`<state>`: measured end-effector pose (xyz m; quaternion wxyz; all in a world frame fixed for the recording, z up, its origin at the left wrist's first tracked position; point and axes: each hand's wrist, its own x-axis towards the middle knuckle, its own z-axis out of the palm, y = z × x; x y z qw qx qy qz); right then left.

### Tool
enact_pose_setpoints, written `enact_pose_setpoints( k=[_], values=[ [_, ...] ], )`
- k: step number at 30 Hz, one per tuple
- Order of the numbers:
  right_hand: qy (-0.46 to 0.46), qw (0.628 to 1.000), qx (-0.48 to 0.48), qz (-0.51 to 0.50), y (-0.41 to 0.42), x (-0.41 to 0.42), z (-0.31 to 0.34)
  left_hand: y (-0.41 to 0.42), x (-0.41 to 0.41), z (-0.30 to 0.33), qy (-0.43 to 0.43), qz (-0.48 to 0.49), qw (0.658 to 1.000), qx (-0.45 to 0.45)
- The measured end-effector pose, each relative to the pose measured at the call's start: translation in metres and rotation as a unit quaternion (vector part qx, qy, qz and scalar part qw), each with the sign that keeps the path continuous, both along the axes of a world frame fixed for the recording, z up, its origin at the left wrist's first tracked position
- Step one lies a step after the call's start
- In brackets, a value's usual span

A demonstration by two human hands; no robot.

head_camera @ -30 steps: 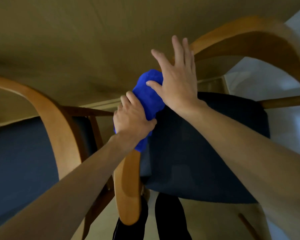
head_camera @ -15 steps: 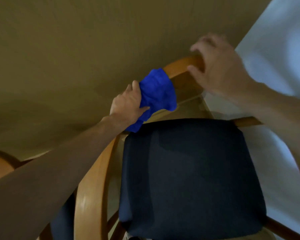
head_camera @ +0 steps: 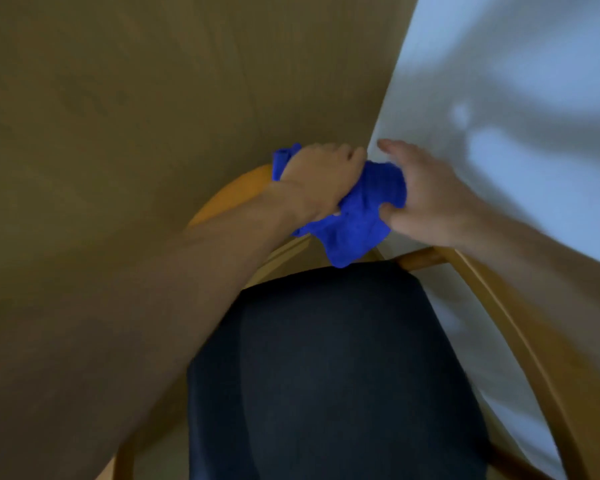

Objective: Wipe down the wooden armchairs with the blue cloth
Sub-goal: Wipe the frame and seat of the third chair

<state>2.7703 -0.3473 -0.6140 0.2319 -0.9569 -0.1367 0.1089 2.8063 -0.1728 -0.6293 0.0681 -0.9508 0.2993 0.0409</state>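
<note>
The blue cloth [head_camera: 355,216] is bunched on the top rail of the wooden armchair [head_camera: 238,188], at the far end of the dark seat cushion [head_camera: 333,375]. One corner of the cloth hangs down and ends just above the cushion edge.

The left hand [head_camera: 321,181] lies on the left part of the cloth with its fingers curled over the fabric, gripping it against the rail. A small fold of cloth shows beyond the knuckles on the left.

The right hand [head_camera: 426,199] holds the right part of the cloth: the thumb presses into the fabric from below and the fingers lie over its upper edge. The two hands are close together with cloth between them.

The curved right armrest [head_camera: 520,327] runs from the rail toward the lower right corner. A brown wood-grain tabletop [head_camera: 153,116] fills the upper left. A pale floor [head_camera: 516,81] with soft shadows fills the upper right. The view is slightly blurred.
</note>
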Motion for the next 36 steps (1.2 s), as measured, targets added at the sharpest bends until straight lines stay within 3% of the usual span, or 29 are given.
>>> enact_pose_setpoints(
  k=[5, 8, 12, 15, 18, 25, 32, 36],
  values=[
    [0.075, 0.996, -0.019, 0.032, -0.002, 0.004, -0.010, -0.023, 0.006, -0.005, 0.016, -0.028, 0.999, 0.001],
    [0.102, 0.994, -0.018, 0.026, -0.001, 0.010, -0.015, 0.016, 0.005, 0.005, 0.073, 0.084, 0.993, -0.042],
    [0.107, 0.994, -0.005, 0.033, 0.013, 0.015, -0.030, 0.087, -0.017, 0.007, 0.148, 0.241, 0.957, -0.058],
    [0.054, 0.998, -0.019, 0.019, 0.030, 0.019, -0.040, 0.121, -0.046, -0.005, 0.134, 0.316, 0.936, -0.081],
    [-0.007, 0.998, -0.052, 0.045, 0.043, 0.023, -0.044, 0.132, -0.067, -0.018, 0.123, 0.368, 0.906, -0.171],
    [-0.081, 0.965, -0.126, 0.216, 0.110, 0.042, -0.018, 0.127, -0.066, -0.022, 0.089, 0.361, 0.903, -0.214],
    [-0.139, 0.937, -0.159, 0.280, 0.151, 0.037, -0.018, 0.124, -0.062, -0.035, 0.060, 0.388, 0.902, -0.180],
    [-0.143, 0.941, -0.144, 0.271, 0.158, 0.040, -0.017, 0.127, -0.061, -0.036, 0.074, 0.393, 0.901, -0.169]
  ],
)
